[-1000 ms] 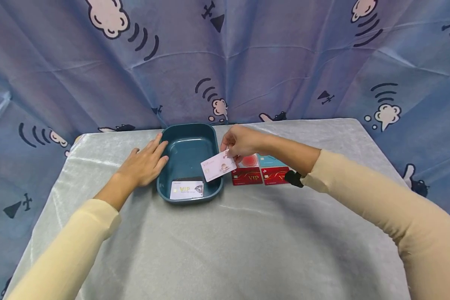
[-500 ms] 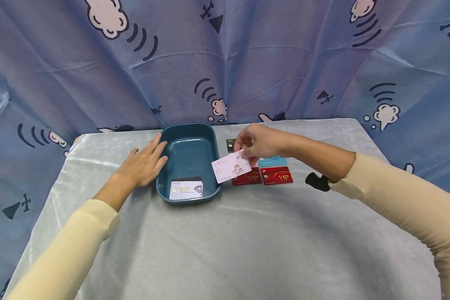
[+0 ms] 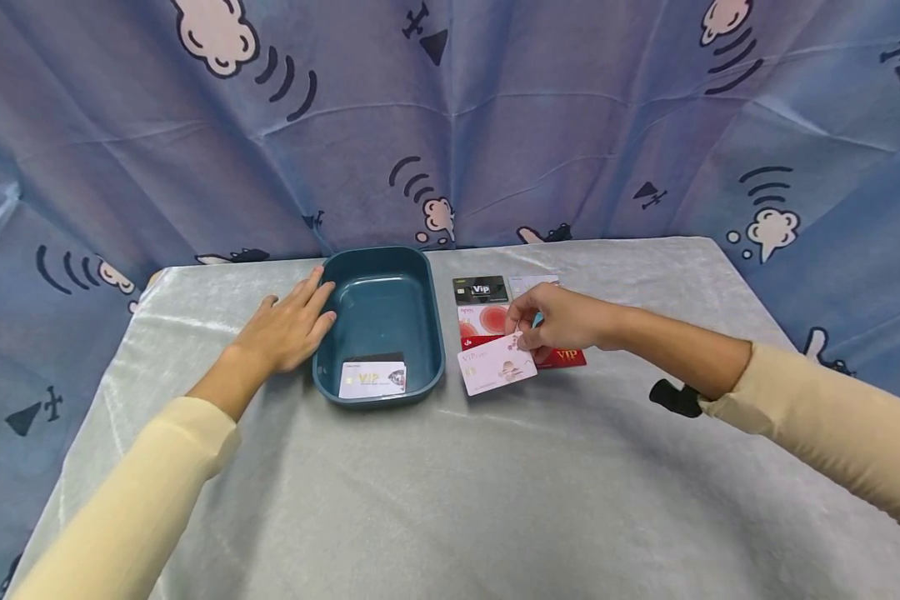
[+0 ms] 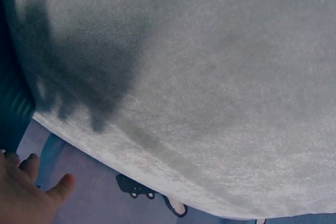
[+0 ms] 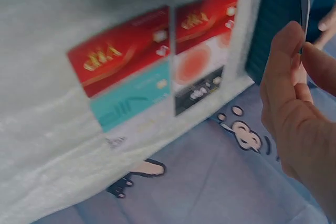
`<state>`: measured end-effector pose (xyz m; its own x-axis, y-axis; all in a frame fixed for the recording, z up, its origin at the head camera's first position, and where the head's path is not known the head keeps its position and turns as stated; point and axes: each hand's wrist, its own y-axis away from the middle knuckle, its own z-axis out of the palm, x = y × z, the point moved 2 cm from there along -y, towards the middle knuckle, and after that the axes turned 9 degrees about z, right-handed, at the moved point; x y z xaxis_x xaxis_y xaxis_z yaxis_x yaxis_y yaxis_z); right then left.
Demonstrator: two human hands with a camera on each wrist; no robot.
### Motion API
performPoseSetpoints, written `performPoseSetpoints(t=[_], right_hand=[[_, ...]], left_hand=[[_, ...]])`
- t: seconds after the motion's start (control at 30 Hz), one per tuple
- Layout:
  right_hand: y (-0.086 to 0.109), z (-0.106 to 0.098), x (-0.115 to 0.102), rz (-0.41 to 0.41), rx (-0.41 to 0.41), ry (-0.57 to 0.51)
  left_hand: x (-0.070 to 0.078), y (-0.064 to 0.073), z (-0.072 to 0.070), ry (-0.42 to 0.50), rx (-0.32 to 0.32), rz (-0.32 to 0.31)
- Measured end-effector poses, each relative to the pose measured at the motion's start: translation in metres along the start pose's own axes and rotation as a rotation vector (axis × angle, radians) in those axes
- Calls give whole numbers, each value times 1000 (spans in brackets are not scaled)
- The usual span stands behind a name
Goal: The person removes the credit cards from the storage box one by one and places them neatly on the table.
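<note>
In the head view my right hand (image 3: pixel 562 321) pinches a pale pink VIP card (image 3: pixel 497 367) by its upper right corner, holding it tilted over the near edge of the laid-out cards. Straight fingers of my left hand (image 3: pixel 288 325) rest on the left rim of a teal bin (image 3: pixel 438 333). Inside the bin, at its near end, a white VIP card (image 3: pixel 372 380) lies over a dark card (image 3: pixel 378 358). Two columns of cards lie right of the bin: a black card (image 3: pixel 481 290), a pink-and-red card (image 3: pixel 483 320), a red card (image 3: pixel 570 358) and others partly behind my right hand.
Grey velvety cloth (image 3: pixel 420 500) covers the table. A blue-purple patterned curtain (image 3: pixel 570 125) hangs along its back edge. In the right wrist view a teal card (image 5: pixel 131 100) shows between a red card and a pale one.
My right hand has carried the pink card from above the bin's right rim rightward and toward me, uncovering the black card. The left hand has stayed on the rim.
</note>
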<state>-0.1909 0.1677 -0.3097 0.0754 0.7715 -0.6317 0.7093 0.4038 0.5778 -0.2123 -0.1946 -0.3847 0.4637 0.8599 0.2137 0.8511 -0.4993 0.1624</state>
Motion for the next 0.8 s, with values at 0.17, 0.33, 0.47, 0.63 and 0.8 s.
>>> performPoseSetpoints(t=[0.17, 0.33, 0.47, 0.63, 0.8], right_hand=[[-6, 7, 19, 20, 14, -33], [-13, 14, 37, 48, 4, -70], [-18, 20, 48, 43, 3, -71], [-22, 26, 57, 29, 19, -78], [-27, 32, 63, 39, 45, -62]], left_hand=[[-1, 0, 0, -5, -2, -1], [0, 1, -1, -5, 0, 0], [0, 0, -2, -4, 3, -1], [0, -1, -1, -2, 1, -1], [0, -1, 0, -2, 0, -4]])
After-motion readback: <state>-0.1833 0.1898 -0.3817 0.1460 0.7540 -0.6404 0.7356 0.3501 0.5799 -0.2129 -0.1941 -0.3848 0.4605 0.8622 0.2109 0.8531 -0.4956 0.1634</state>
